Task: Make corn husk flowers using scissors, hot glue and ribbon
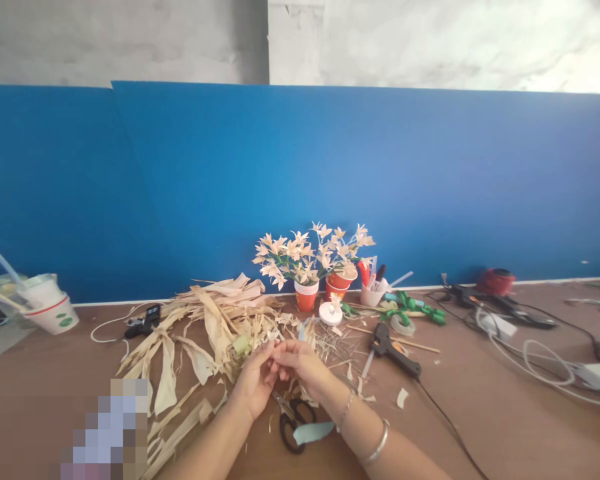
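My left hand [256, 381] and my right hand [300, 363] meet at the fingertips above the middle of the table. Both are closed in a pinch; what lies between the fingers is too small to make out. Dried corn husks [213, 327] spread in a pile to the left of and behind my hands. Black-handled scissors [286, 427] lie just below them, with a pale blue-green piece [313, 433] over one handle. Behind my hands, cream husk flowers [295, 252] stand in a red and white paper cup [307, 297]. A white round lid [331, 313] lies in front of the cups.
A black glue gun [395, 353] with its cord lies on the right, near green tape pieces [415, 308] and a pen cup [371, 295]. White cables [535, 360] cross the far right. Paper cups [54, 313] stand at far left. A blue partition [230, 173] rises behind the table.
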The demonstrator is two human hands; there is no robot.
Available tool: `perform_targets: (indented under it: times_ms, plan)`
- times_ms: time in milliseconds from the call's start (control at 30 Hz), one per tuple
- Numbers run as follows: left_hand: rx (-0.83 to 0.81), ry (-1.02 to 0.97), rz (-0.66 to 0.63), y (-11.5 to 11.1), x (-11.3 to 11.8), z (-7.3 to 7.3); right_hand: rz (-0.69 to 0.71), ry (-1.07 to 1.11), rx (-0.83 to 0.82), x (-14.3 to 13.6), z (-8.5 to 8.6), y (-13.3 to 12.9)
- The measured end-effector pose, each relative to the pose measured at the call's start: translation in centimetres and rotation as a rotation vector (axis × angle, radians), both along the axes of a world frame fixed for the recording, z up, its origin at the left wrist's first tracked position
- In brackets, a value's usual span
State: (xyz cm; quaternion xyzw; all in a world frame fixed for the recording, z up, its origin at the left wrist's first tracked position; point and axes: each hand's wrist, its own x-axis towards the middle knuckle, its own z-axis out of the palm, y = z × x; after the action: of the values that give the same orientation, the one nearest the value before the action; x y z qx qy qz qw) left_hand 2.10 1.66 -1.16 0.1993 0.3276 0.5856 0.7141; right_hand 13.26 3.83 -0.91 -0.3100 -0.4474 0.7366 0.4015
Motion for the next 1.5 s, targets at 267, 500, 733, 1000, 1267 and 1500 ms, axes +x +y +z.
perform_targets:
  times_ms: [267,500,733,1000,1267,1500]
  plan:
    - [-0.047,-0.038,-0.076,0.3,-0.7,0.2,0.119,0.026,-0.069,1.1,1.1,0.3]
    - [-0.02,-0.007,-0.027,0.4,-0.6,-0.4,0.143,0.028,-0.098,1.1,1.2,0.2]
    - [-0.045,-0.022,-0.065,0.3,-0.7,-0.2,0.142,0.034,-0.082,1.1,1.4,0.1]
    - [-0.011,-0.064,-0.068,0.4,-0.8,-0.2,0.146,0.016,-0.094,1.2,1.1,0.2]
    - [0.029,-0.037,0.047,0.6,-0.7,-0.2,0.141,0.004,-0.071,1.3,0.9,0.3]
    - [-0.008,-0.02,0.028,0.5,-0.6,0.0,0.141,-0.014,-0.066,1.2,1.2,0.2]
